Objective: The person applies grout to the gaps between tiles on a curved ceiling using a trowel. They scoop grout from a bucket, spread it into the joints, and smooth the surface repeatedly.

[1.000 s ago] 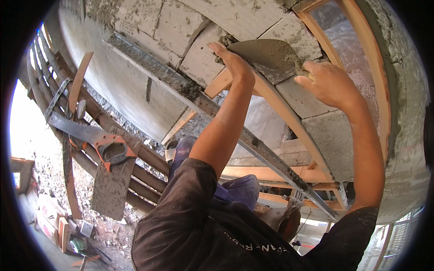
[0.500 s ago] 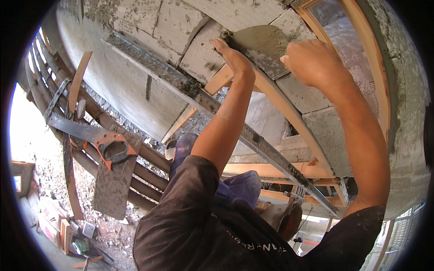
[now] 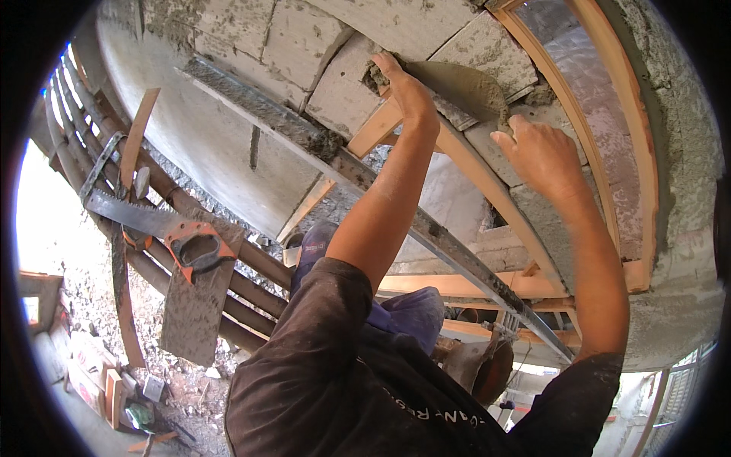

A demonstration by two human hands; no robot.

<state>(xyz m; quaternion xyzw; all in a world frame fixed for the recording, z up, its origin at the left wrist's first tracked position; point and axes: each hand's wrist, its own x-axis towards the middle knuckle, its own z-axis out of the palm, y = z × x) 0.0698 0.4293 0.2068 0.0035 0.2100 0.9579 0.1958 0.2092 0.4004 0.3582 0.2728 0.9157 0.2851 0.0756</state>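
Observation:
My right hand [image 3: 542, 156] is closed round the handle of a trowel, and the fist hides most of that handle. The trowel's broad grey blade [image 3: 461, 85] is smeared with wet mortar and lies against the block wall, above the corner of a wooden frame [image 3: 476, 164]. At the blade's far left end my left hand [image 3: 397, 80] curls over a lump of mortar [image 3: 373, 78], fingers above it and the thumb side below. The lump sits against a pale wall block [image 3: 346, 95], right by the frame's corner.
A mortar-caked metal straightedge [image 3: 434, 236] runs diagonally under my left forearm. To the left, a handsaw [image 3: 194, 247] with an orange and black handle rests over bamboo poles [image 3: 255, 293] and a grey board [image 3: 196, 320]. A second wooden frame [image 3: 636, 129] stands at the upper right.
My right hand has moved down and slightly right, the trowel blade turning with it. My left hand has shifted a little up and right, and now curls over mortar.

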